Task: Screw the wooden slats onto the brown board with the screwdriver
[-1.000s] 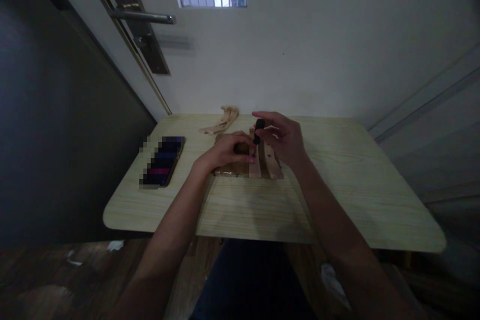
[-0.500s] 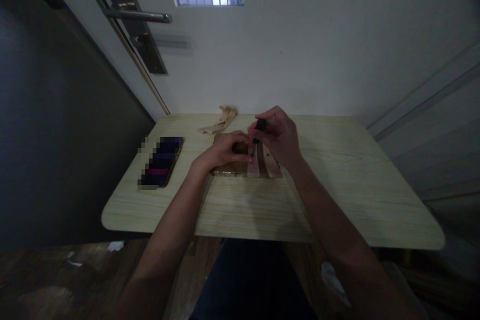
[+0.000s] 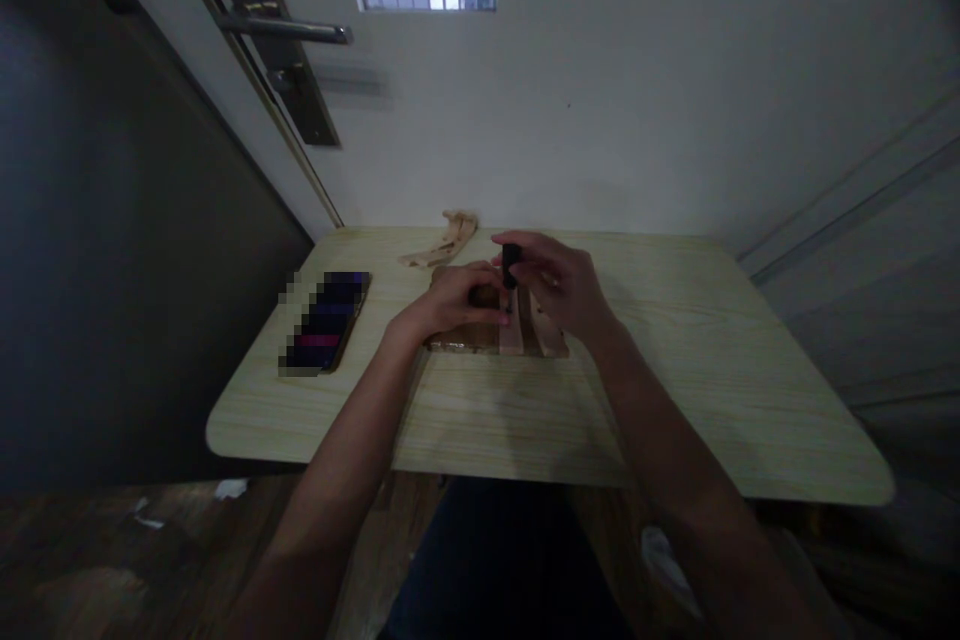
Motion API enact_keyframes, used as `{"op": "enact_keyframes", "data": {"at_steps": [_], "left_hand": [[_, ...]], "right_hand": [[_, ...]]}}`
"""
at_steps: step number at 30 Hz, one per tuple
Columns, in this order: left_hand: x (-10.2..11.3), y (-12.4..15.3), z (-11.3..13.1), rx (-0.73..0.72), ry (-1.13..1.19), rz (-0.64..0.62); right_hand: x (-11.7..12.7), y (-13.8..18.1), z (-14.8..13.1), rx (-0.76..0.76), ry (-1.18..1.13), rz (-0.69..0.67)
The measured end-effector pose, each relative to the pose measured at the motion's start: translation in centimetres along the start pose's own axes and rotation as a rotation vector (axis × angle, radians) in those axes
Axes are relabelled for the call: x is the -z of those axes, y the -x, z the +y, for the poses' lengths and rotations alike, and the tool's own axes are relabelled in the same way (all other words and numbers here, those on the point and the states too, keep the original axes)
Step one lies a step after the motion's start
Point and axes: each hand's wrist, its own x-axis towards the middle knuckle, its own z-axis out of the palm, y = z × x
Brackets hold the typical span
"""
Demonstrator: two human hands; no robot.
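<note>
My right hand (image 3: 559, 282) grips the black handle of a screwdriver (image 3: 511, 266) between thumb and fingers, nearly upright. Its thin shaft points down at a pale strip with small dark spots (image 3: 511, 338). A second pale strip (image 3: 549, 335) lies to the right, partly under my right hand. Both strips lie across a brown, shiny-edged block (image 3: 461, 338). My left hand (image 3: 457, 298) rests over the block's left part, with thumb and forefinger closed around the screwdriver's lower end; anything small between those fingertips is hidden.
A bent pale strip (image 3: 450, 238) lies at the back of the wooden-topped table (image 3: 712, 350). To the left is a phone (image 3: 330, 325). Behind the table stands a white door with a metal handle (image 3: 292, 28).
My right hand has turned the screwdriver handle from leaning right to nearly upright, and its fingers have shifted on it. The left hand stays in place. The view has moved slightly.
</note>
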Motion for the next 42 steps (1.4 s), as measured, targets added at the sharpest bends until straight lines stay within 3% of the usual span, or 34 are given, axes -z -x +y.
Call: {"op": "enact_keyframes", "data": {"at_steps": [9,15,25,31,36,42], "left_hand": [[0.07,-0.05,0.33,-0.007,0.030,0.002],[0.04,-0.04,0.18,0.007,0.029,-0.025],[-0.01,0.08,-0.17,-0.026,0.011,-0.005],[-0.04,0.09,-0.11,-0.004,0.021,0.000],[0.07,-0.01,0.36,0.011,0.042,-0.020],[0.08,-0.03,0.29,0.012,0.011,-0.009]], "right_hand": [[-0.41,-0.05,0.45,-0.005,0.078,0.219],[-0.51,0.03,0.23,0.024,0.048,0.171],[-0.01,-0.06,-0.20,-0.051,-0.015,0.078],[0.45,-0.13,0.19,-0.084,0.031,0.189],[0.11,-0.04,0.49,-0.026,0.152,0.242],[-0.16,0.07,-0.19,0.085,0.150,0.135]]}}
